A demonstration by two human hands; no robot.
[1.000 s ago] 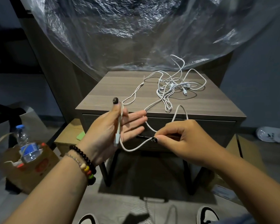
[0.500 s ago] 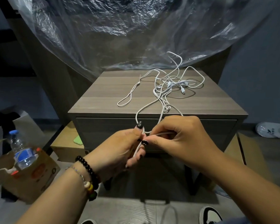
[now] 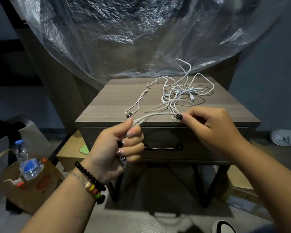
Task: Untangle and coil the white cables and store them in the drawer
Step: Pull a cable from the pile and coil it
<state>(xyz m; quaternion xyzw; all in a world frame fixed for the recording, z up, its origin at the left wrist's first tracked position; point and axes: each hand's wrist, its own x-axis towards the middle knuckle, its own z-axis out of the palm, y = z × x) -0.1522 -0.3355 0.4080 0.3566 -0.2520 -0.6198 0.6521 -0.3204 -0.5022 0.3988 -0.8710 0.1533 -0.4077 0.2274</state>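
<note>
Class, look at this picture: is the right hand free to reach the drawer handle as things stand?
Probably not yet. The right hand pinches a white cable, though it hovers just above the drawer handle with nothing between them; letting go would free it.

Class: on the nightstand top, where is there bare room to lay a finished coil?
Bare: the left part of the top, between its left edge and the cables. Crowded: the right and back, under the tangle. The drawer is closed.

Single head view; faces forward-down; close over hands (image 3: 166, 142), nightstand (image 3: 107, 105).
</note>
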